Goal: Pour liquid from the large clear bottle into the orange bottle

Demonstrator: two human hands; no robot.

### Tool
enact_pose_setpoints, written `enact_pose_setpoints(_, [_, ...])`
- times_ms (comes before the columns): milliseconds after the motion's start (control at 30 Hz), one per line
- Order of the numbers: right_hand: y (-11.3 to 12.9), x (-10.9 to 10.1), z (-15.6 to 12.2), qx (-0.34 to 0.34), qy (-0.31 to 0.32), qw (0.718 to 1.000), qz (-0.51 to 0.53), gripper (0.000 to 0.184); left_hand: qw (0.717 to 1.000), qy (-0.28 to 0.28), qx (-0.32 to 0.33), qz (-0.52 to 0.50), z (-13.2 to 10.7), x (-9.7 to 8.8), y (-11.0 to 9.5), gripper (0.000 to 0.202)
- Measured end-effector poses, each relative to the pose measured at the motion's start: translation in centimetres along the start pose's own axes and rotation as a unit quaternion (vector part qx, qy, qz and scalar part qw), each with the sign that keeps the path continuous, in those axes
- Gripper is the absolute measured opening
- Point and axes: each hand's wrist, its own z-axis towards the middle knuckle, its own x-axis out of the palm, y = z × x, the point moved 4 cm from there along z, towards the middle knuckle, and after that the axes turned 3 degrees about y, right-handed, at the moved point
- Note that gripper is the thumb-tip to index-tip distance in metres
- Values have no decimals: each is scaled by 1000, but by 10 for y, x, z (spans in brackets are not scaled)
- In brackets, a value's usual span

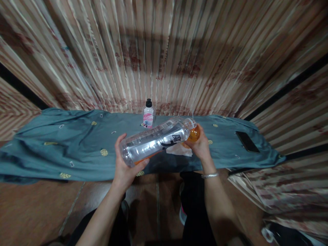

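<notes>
My left hand [127, 171] is wrapped around the base of a large clear plastic bottle [153, 139] with a silvery label and dark lettering. The bottle is tilted, its neck lower-lying bulk pointing right, and some orange liquid shows along its underside. Its mouth meets a small container of orange liquid [194, 134], which my right hand [201, 141] grips; the fingers partly hide that container, so its exact kind is unclear. Below the two vessels a crumpled white tissue [179, 149] rests on the cloth.
A small bottle with a black cap and pink label [148, 114] stands at the back of the teal cloth-covered table [84, 143]. A dark phone [247, 141] lies at the right. Behind hangs a striped curtain [159, 61]; dark poles [269, 89] flank the table.
</notes>
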Motion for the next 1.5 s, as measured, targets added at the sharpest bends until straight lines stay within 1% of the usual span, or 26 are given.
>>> enact_pose_setpoints(200, [0,-1,1,16,-6,1000,5,94,1000,-15,13,10,0,-1,2,109])
enact_pose_setpoints(333, [0,0,1,18,-2,1000,6,94,1000,-9,15,7,1,-2,4,110])
enact_pose_setpoints(533, [1,-1,1,5,-13,1000,-11,90,1000,-9,16,3,2,-1,3,111])
enact_pose_setpoints(700, [1,-2,1,1,-18,1000,-20,89,1000,-4,4,0,1,0,4,111])
enact_pose_setpoints(900, [-1,-2,1,-7,-16,999,-29,90,1000,-6,22,6,2,-1,4,109])
enact_pose_setpoints(1067, [-1,-2,1,0,-18,999,-29,91,1000,-7,13,5,1,-1,4,111])
enact_pose_setpoints(1233, [1,-1,1,13,-6,1000,-22,92,1000,-8,8,6,1,-1,1,109])
enact_pose_setpoints(1367, [0,-1,1,10,-6,1000,-22,93,1000,-7,10,5,1,0,1,109])
enact_pose_setpoints(1500, [-1,-1,1,-5,-12,999,-33,90,1000,-8,-1,-1,1,-2,4,111])
